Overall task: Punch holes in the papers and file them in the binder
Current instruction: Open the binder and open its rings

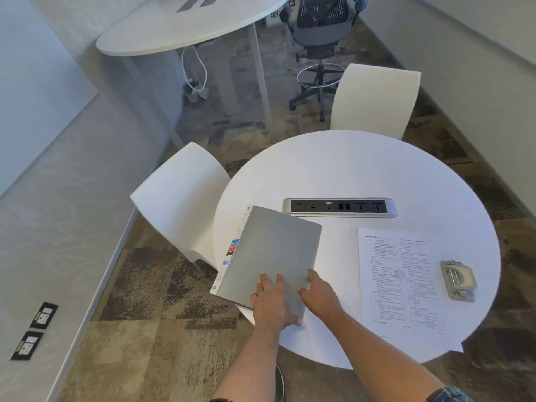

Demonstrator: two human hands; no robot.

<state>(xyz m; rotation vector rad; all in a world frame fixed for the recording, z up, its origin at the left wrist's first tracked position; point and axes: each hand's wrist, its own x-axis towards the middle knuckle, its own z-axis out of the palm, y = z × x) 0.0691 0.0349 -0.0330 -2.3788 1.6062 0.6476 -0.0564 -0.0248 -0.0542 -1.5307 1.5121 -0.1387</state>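
A closed grey binder (272, 253) lies at the left side of the round white table (348, 169), with divider tabs sticking out along its left edge. My left hand (271, 304) lies flat on the binder's near corner, thumb wrapped under the near edge. At the binder's right edge rests my right hand (319, 294), fingers touching the cover. To the right lies a stack of printed papers (400, 282), its near corner hanging over the table edge. A grey hole punch (458, 280) sits just right of the papers.
A power and data socket strip (340, 208) is set into the table's middle. Two white chairs (182, 201) (374, 100) stand at the left and far sides. Beyond them are a long white desk (185, 27) and a black office chair (319, 33).
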